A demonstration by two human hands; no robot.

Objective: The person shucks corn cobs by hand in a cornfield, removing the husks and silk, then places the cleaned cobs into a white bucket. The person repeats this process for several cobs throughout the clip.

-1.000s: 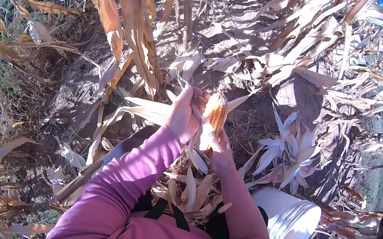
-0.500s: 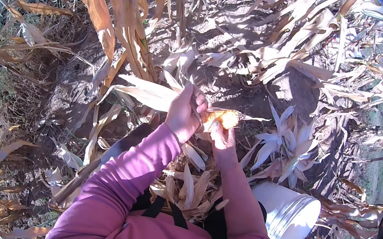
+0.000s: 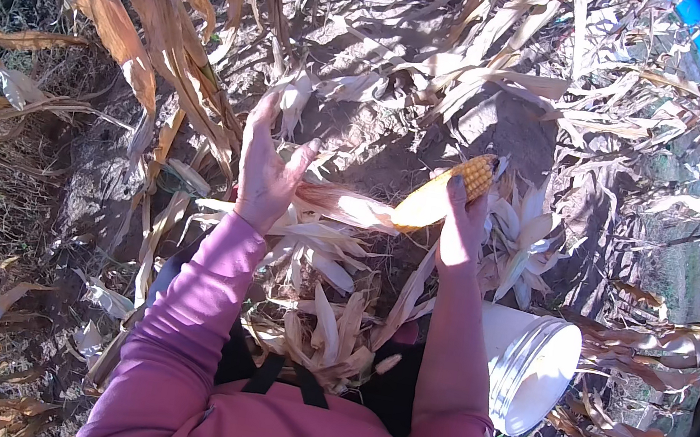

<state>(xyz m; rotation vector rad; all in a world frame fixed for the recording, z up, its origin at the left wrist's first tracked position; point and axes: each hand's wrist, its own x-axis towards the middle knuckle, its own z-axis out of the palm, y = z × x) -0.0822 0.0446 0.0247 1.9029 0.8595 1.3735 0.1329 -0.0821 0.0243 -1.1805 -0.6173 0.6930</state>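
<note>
My right hand (image 3: 462, 229) is closed around a yellow ear of corn (image 3: 437, 198), the thumb lying along its kernels. The ear is bare of husk on the side I see, and its dark tip points up and to the right. My left hand (image 3: 269, 171) is apart from it, fingers raised and thumb spread, with nothing in its grasp. A pale husk with reddish silk (image 3: 341, 204) stretches from beside the left hand to the ear's lower end; whether it is still attached, I cannot tell. More peeled husks (image 3: 315, 250) lie just below.
A white plastic bucket (image 3: 520, 360) lies tilted beside my right forearm. Dry corn stalks (image 3: 181, 41) stand at the upper left. Another cluster of pale husks (image 3: 523, 237) sits right of the ear, and husks (image 3: 334, 330) are heaped close to my body.
My left hand has come off the ear and husk, opened and moved left. My right hand has carried the ear up and to the right, exposing more of its kernels.
</note>
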